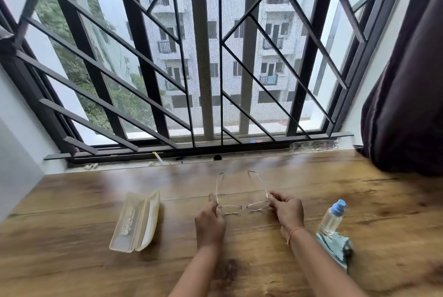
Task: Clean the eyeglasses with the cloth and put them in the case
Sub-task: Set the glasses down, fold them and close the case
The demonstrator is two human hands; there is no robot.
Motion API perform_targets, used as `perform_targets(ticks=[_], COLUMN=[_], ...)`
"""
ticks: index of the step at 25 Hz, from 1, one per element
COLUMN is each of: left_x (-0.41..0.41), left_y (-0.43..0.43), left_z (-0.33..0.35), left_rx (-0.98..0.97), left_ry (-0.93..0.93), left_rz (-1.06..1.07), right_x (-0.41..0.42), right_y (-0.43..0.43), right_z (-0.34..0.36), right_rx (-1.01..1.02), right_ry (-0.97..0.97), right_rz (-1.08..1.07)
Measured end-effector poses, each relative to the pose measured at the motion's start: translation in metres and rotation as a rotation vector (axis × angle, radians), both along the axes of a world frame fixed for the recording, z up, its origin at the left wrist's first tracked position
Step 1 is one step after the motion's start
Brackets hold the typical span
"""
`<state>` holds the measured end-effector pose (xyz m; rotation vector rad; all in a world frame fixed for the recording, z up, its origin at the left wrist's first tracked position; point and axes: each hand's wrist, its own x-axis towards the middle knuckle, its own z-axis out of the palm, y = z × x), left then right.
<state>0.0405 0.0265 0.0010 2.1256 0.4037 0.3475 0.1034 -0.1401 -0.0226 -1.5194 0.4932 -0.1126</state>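
While both hands meet at the lower middle of the frame, the eyeglasses point(242, 197) sit between them over the wooden table point(72, 272), their clear frame unfolded and the two arms pointing up the frame toward the window. The left hand point(210, 222) pinches the frame's left corner between thumb and fingers, and the right hand point(286, 210) pinches the right corner the same way, so each hand is closed narrowly on the glasses. Whether the glasses touch the tabletop or are held just above it is hard to tell. A thin orange thread point(293, 233) circles the right wrist.

Left of the hands, the pale translucent case point(135, 221) lies open on the table, its lid hinged out to one side. At the lower right, a small clear spray bottle point(333, 217) with a blue cap stands upright, and the light blue cloth point(335, 250) lies crumpled beside its base, apparently touching it. The black window grille point(199, 57) fills the upper frame, and a dark curtain point(407, 81) hangs along the right edge.
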Motion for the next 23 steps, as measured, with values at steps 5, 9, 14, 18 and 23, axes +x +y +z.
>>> perform_targets(ticks=[5,9,14,18,23], left_x=[-0.008,-0.026,-0.047,-0.043,-0.025], left_y=[-0.001,0.011,0.026,0.025,0.014], left_z=[0.016,0.028,0.017,0.01,0.009], left_rx=[-0.02,-0.105,-0.222,-0.312,-0.364], left_ry=[-0.036,-0.082,-0.012,0.008,0.054], left_rz=[0.078,0.193,0.177,0.094,0.103], right_x=[-0.018,-0.036,-0.047,-0.042,-0.037], right_y=[0.012,0.057,0.115,0.104,0.073], right_z=[0.027,0.06,0.072,0.056,0.037], right_rx=[-0.368,-0.562,-0.636,-0.765,-0.918], right_ry=[-0.073,-0.38,-0.501,-0.476,-0.33], right_rz=[-0.063,0.126,0.362,0.28,0.339])
